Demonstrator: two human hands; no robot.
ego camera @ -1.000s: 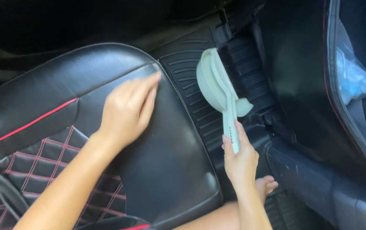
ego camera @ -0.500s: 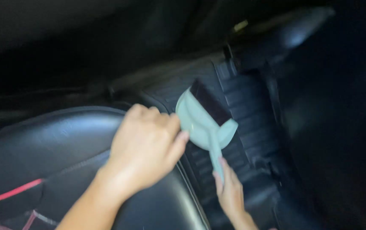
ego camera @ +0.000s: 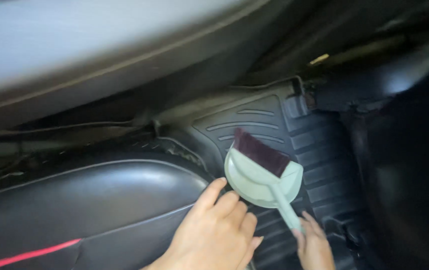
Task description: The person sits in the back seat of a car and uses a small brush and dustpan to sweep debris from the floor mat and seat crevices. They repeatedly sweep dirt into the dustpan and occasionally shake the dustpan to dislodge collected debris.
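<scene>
Brushing the car floor mat

Right hand [ego camera: 315, 246] grasps the pale green hand brush [ego camera: 263, 176] over the ribbed mat [ego camera: 319, 165]; left hand [ego camera: 214, 232], grip released, rests on the black seat [ego camera: 84, 210].

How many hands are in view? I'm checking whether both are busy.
2. The left hand rests on the black seat edge; the right hand grips the handle of the pale green brush over the floor mat.

No packages, no signs, no screens in view, only a small yellowish tag or sticker [ego camera: 319, 59] in the upper right of the frame, narrow, slanted, set on dark trim, too blurred to tell its markings
</scene>
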